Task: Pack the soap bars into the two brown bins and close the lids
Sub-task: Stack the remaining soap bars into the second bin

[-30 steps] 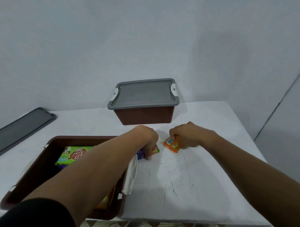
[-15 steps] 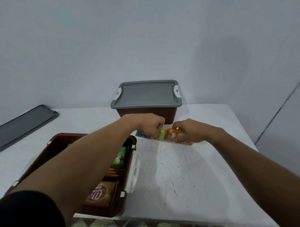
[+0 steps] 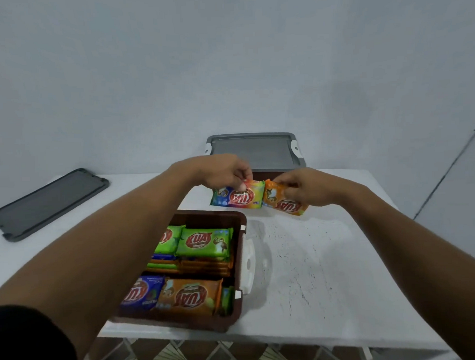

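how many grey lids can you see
2. One lid sits closed on the far bin; the other lid lies loose on the table at the far left. None seems hidden.

Two bins point(image 3: 240, 263) point(image 3: 258, 175), two lids point(image 3: 48, 202) point(image 3: 253, 151), two hands point(image 3: 222, 172) point(image 3: 304, 188)

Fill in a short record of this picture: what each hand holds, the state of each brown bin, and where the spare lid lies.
left hand: pinches the multicoloured soap bar
right hand: pinches the orange soap bar
bars: side by side, in front of the far bin
near brown bin: open, with soap bars packed inside
far brown bin: closed, with the grey lid on top
spare lid: flat on the white table, far left
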Tool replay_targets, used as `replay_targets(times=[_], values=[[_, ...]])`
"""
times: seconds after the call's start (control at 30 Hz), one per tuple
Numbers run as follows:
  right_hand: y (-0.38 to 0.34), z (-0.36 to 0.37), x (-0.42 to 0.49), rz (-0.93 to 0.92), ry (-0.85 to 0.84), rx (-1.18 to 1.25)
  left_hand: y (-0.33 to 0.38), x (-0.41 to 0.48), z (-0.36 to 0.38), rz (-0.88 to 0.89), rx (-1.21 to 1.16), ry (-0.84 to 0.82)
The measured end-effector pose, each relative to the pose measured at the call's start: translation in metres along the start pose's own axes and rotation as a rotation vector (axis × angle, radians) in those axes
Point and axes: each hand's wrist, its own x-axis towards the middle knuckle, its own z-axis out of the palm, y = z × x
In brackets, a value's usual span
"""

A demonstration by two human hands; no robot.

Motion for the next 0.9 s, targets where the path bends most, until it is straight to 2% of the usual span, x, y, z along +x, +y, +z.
replay_targets(times=[0.27, 0.53, 0.73, 0.9], values=[[-0.056, -0.001, -0.004, 0.013, 0.000, 0.169, -0.026, -0.072, -0.028, -0.002, -0.120, 0.022], [-0.111, 0.015, 0.002, -0.042, -0.052, 0.110, -0.065, -0.125, -0.030, -0.048, -0.251, 0.019], [-0.146, 0.042, 0.008, -0.026, -0.179, 0.137, -0.088, -0.157, -0.018, -0.059, -0.245, -0.079], [-0.169, 0.065, 0.008, -0.037, -0.317, 0.112, -0.104, -0.177, -0.002, -0.061, -0.241, -0.228]])
